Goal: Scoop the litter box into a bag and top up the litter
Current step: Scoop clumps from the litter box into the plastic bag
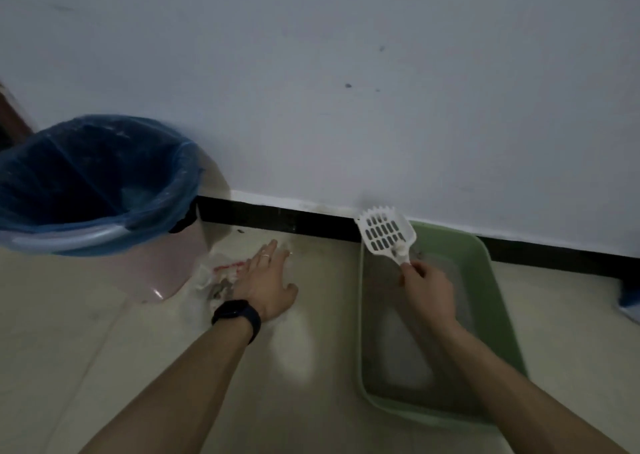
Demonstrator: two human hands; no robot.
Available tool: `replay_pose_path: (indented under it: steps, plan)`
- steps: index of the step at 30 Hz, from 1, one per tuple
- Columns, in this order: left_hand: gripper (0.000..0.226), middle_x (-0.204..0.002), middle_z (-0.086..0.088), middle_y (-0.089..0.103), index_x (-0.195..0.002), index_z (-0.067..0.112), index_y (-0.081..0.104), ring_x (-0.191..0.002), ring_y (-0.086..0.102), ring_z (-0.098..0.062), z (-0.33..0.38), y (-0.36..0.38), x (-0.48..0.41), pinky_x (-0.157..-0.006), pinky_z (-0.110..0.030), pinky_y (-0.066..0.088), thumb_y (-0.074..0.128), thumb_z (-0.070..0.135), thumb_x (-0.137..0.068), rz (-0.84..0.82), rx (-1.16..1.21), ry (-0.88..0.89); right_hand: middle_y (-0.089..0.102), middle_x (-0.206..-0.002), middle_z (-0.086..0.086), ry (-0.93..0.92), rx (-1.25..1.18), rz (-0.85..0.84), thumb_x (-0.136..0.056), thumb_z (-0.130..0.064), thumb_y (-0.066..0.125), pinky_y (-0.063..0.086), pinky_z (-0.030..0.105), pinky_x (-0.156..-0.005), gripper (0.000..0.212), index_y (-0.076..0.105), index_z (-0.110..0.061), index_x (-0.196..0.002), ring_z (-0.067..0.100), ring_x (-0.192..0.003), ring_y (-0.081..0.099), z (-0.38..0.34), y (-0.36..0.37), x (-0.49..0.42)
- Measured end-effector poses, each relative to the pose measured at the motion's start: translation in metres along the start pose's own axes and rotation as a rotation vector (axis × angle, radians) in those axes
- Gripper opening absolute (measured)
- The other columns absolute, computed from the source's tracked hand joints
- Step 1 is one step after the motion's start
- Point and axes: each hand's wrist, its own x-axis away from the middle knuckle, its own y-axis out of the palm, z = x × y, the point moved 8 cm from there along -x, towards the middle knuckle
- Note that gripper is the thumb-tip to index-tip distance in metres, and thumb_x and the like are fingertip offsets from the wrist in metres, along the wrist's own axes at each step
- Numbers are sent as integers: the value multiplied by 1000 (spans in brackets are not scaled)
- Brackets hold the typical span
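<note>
Bare floor (322, 332) between bin (166, 263), litter box (498, 301)

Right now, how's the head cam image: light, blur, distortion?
Head view: dim, bluish, no hard shadows; soft glare patch on the floor near the left hand; bin and litter box edges blurred; scoop in the right hand fairly sharp; baseboard runs slanted, frame tilted.

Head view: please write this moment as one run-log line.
right hand grips scoop above litter box | left hand flat on clear bag | lined bin at left

dim bluish light, soft blur, wide-angle bowing
</note>
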Motion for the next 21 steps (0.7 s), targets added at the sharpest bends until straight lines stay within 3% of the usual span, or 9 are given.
replay_pose_path:
  steps: [5, 9, 13, 16, 19, 21]
  plan:
    - [74, -165, -6, 7, -158, 16, 7, -152, 6, -23, 100, 45, -8, -122, -47, 13, 40, 46, -99, -40, 18, 136, 69, -84, 10, 238, 209, -28, -96, -43, 45, 46, 30, -65, 39, 70, -15, -85, 26, -73, 62, 103, -49, -19]
    - [79, -166, -4, -4, -157, 14, -7, -152, 1, -22, 150, 78, -6, -123, -46, 9, 39, 44, -100, -101, 12, 138, 69, -85, 13, 303, 238, -105, -98, -43, 47, 44, 29, -63, 43, 72, -10, -85, 26, -71, 61, 147, -59, -16]
    - [84, -164, -2, -18, -153, 14, -23, -152, -8, -19, 153, 100, -6, -122, -46, 2, 40, 29, -100, -122, -50, 94, 68, -86, 13, 357, 201, -179, -91, -37, 53, 48, 32, -68, 35, 72, -8, -86, 32, -80, 64, 163, -39, -20]
    - [93, -158, 3, -33, -148, 18, -33, -150, -17, -15, 143, 109, -4, -120, -44, -7, 44, 37, -98, -107, -113, 106, 69, -91, 15, 379, 159, -180, -90, -29, 52, 45, 30, -69, 29, 71, -7, -91, 33, -85, 64, 163, -19, -29]
    - [92, -158, 2, -33, -149, 17, -32, -149, -18, -15, 144, 111, -4, -120, -43, -7, 41, 38, -97, -82, -117, 116, 65, -92, 13, 416, 153, -196, -96, -26, 48, 38, 26, -62, 28, 68, -6, -96, 24, -74, 57, 163, -1, -39]
    - [95, -158, -2, -33, -149, 14, -32, -149, -19, -16, 147, 111, -4, -121, -43, -7, 44, 31, -94, -61, -138, 130, 62, -97, 14, 457, 137, -204, -98, -28, 47, 35, 26, -62, 31, 65, -3, -105, 25, -79, 55, 165, 12, -48]
